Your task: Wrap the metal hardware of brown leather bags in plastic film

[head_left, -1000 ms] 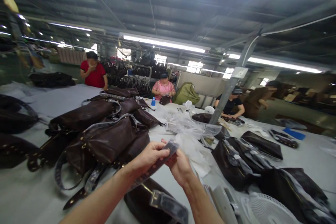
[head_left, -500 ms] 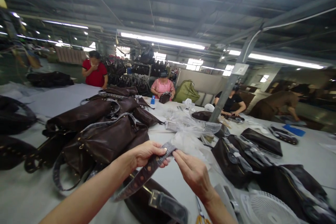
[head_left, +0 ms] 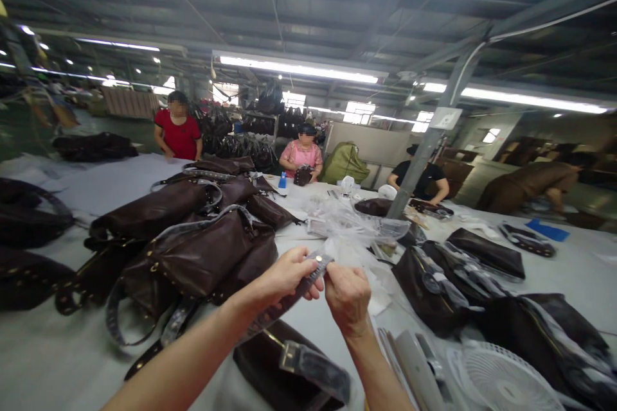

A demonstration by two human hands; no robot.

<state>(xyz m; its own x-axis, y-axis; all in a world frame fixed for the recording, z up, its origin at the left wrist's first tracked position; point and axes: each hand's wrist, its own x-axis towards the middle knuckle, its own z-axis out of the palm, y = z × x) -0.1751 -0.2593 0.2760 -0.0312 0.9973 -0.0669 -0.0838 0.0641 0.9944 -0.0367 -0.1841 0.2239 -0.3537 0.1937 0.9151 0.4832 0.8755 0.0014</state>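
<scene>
Glossy dark-brown leather bags [head_left: 205,257] lie heaped at left on the pale, flat-topped table [head_left: 43,350]. Right of them, the left hand [head_left: 288,275] grips a long, dark, studded strap in clear plastic [head_left: 293,299], held above the table; the right hand [head_left: 348,298] pinches its end, left of a round white plastic fan [head_left: 508,377].

The strap [head_left: 284,304] showed glossy, clear plastic over leather-like material, its stud [head_left: 319,259] shiny metal. The bags [head_left: 205,257] had smooth, leather-like sides with a soft sheen; the buckle [head_left: 288,356] was gleaming, gold-toned metal. The sheeting [head_left: 354,226] was crinkled plastic, the surface [head_left: 48,356] smooth and matt, the fan [head_left: 508,377] plastic, the sack [head_left: 345,165] dull cloth.
</scene>
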